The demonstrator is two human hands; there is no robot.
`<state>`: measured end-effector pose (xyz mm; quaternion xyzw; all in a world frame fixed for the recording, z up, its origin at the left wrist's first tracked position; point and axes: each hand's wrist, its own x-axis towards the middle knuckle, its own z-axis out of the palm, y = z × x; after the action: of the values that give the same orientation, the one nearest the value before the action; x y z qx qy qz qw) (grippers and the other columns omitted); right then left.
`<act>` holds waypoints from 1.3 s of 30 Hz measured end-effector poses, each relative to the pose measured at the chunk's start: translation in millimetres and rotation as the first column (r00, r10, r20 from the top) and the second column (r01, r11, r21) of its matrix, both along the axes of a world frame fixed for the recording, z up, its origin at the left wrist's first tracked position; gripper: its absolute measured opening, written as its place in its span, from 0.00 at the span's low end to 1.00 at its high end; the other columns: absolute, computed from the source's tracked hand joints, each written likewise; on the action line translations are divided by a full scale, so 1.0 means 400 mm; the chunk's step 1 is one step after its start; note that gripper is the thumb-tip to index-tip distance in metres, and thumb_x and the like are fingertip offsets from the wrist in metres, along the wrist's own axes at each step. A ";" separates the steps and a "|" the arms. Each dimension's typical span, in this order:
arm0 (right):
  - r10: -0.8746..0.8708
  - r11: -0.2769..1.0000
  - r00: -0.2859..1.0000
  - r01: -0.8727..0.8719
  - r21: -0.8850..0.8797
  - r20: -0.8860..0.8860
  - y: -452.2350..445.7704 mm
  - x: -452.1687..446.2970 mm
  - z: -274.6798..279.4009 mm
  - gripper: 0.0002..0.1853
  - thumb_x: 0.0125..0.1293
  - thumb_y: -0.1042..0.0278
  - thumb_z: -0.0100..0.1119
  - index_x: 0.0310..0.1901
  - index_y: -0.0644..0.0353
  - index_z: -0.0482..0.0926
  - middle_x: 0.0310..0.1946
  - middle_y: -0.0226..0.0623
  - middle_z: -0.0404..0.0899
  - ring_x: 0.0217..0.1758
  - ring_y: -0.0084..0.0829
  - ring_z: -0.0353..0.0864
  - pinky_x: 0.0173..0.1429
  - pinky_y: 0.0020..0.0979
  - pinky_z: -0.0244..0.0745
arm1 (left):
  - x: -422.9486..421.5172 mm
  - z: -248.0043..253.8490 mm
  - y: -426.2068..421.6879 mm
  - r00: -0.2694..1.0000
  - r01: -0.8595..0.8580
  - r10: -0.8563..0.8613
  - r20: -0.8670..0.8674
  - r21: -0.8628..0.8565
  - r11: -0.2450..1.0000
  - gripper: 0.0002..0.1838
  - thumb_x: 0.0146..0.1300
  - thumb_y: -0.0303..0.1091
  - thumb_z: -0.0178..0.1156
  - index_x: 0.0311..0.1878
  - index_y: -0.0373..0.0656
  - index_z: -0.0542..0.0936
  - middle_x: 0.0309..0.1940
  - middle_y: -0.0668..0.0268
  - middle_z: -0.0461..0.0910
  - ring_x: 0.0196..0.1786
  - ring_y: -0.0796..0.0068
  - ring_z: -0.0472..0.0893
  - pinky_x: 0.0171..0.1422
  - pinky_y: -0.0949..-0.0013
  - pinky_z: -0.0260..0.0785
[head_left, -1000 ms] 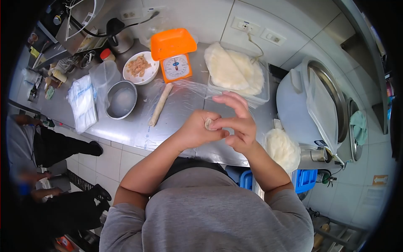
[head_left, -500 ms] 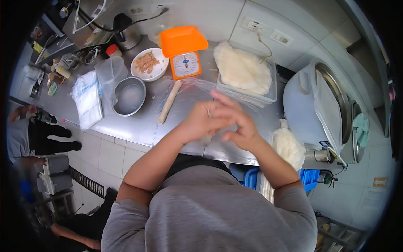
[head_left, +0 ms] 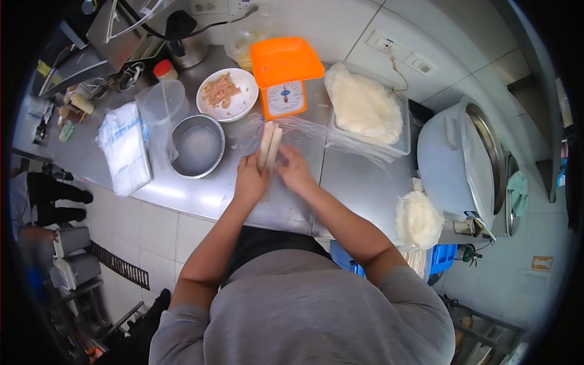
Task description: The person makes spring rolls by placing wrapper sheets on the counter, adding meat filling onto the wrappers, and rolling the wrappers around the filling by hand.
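Observation:
Two long, pale uncooked spring rolls (head_left: 266, 145) lie side by side on the steel table over clear plastic film (head_left: 304, 129). My left hand (head_left: 250, 177) is closed against their near left side, its fingers along the rolls. On the right, my right hand (head_left: 295, 171) has its fingers apart, the tips beside or touching the right roll; which of the two is hard to tell. Beyond the rolls stands an orange kitchen scale (head_left: 285, 97) with an orange pan. A white bowl (head_left: 244, 104) of pinkish minced filling (head_left: 221, 91) is left of the scale.
Left of my hands stand a metal bowl of cloudy liquid (head_left: 198, 146), a clear plastic jug (head_left: 159, 103) and stacked plastic bags (head_left: 125, 149). Pale thin wrappers (head_left: 365, 106) fill a clear tub at the right. A big lidded pot (head_left: 447, 161) stands farther right. Other people are at the far left.
My hands have come down from above the table, moving left and away from my body. A second roll now lies beside the first. The camera view has shifted slightly.

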<state>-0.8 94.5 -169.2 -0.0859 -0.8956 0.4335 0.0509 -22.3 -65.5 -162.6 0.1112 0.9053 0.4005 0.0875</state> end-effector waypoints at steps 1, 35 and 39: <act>-0.003 0.981 0.986 0.035 0.191 -0.165 0.056 -0.031 0.025 0.31 0.56 0.73 0.59 0.64 0.67 0.69 0.62 0.58 0.69 0.67 0.51 0.68 0.71 0.43 0.62 | 0.008 0.014 -0.004 0.999 -0.008 0.008 -0.040 0.003 1.000 0.29 0.60 0.31 0.62 0.66 0.39 0.70 0.59 0.48 0.71 0.60 0.48 0.72 0.67 0.56 0.64; 0.187 0.979 0.977 -0.178 -0.100 0.100 0.097 0.309 0.040 0.21 0.49 0.58 0.73 0.40 0.60 0.77 0.38 0.42 0.76 0.44 0.43 0.78 0.49 0.39 0.73 | 0.231 0.036 0.085 0.432 -0.613 -0.524 0.734 0.665 0.426 0.41 0.72 0.67 0.35 0.75 0.44 0.55 0.71 0.62 0.64 0.72 0.63 0.65 0.74 0.56 0.57; 0.187 0.981 0.979 -0.181 -0.073 0.081 0.095 0.317 0.055 0.22 0.48 0.61 0.75 0.41 0.60 0.76 0.40 0.41 0.76 0.43 0.40 0.78 0.48 0.38 0.74 | 0.252 0.048 0.093 0.481 -0.541 -0.473 0.738 0.675 0.502 0.38 0.73 0.64 0.36 0.74 0.44 0.57 0.70 0.61 0.65 0.71 0.63 0.65 0.73 0.56 0.59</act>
<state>126.2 132.6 -147.3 -0.0230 -0.8863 0.4614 -0.0315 78.4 -28.2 -143.5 -0.1040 0.3937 0.7907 0.4572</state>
